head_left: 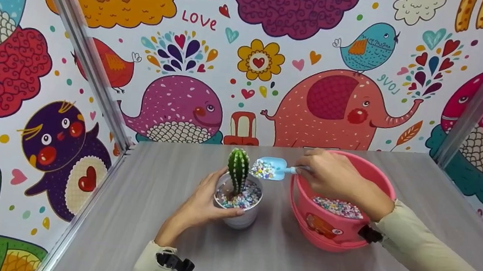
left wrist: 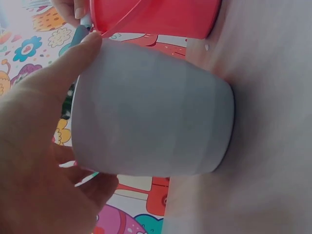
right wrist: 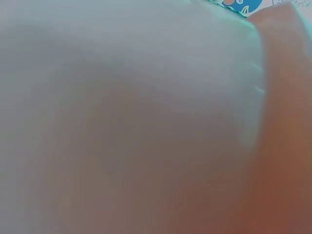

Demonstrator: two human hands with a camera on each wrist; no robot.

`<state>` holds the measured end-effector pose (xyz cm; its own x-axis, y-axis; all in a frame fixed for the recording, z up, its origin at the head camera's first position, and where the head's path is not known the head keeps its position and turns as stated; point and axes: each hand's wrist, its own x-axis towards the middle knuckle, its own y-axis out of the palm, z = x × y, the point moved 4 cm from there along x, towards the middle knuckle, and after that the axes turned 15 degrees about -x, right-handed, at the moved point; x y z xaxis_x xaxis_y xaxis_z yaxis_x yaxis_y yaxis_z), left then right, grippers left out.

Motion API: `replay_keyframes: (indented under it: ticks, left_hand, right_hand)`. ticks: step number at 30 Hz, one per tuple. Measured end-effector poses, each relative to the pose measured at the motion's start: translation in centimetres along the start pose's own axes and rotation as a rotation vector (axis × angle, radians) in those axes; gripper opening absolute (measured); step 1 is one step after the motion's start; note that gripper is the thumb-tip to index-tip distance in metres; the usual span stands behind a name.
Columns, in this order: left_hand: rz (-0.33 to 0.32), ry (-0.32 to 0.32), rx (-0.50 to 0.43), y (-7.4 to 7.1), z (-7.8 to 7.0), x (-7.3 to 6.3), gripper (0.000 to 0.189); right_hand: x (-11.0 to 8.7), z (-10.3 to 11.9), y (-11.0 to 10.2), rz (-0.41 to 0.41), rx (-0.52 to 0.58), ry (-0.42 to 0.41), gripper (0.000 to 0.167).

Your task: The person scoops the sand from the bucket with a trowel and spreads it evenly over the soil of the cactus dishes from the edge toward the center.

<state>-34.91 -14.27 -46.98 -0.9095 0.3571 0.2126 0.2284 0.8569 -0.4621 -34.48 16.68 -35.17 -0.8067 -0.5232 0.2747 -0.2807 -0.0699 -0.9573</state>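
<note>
A white pot (head_left: 237,221) stands on the table with a green cactus (head_left: 238,169) and small multicoloured pebbles (head_left: 248,194) inside. My left hand (head_left: 203,201) grips the pot near its rim, thumb on the near side and fingers around the far side; the left wrist view shows the pot's smooth wall (left wrist: 151,107) up close. My right hand (head_left: 331,174) holds a light blue toy shovel (head_left: 280,170) by its handle. Pebbles fill the scoop, whose tip is right beside the cactus, over the pot's rim. Sleeve cloth blurs most of the right wrist view.
A pink bucket (head_left: 321,233) with more coloured pebbles (head_left: 339,207) in it stands right of the pot, under my right forearm. The grey table (head_left: 151,180) meets a cartoon-printed wall (head_left: 250,96) at the back, with metal posts (head_left: 84,51) at the corners.
</note>
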Motion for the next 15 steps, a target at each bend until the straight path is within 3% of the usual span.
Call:
replay_keyframes:
  ticks: [7, 15]
  left_hand:
    - [0.019, -0.015, -0.027, 0.0, 0.2, -0.2, 0.124]
    - [-0.029, -0.01, -0.018, 0.5, 0.3, -0.3, 0.126]
  right_hand:
    - [0.0, 0.5, 0.0, -0.013, -0.032, 0.001, 0.023]
    - [0.0, 1.4, -0.1, -0.037, -0.082, -0.003, 0.024]
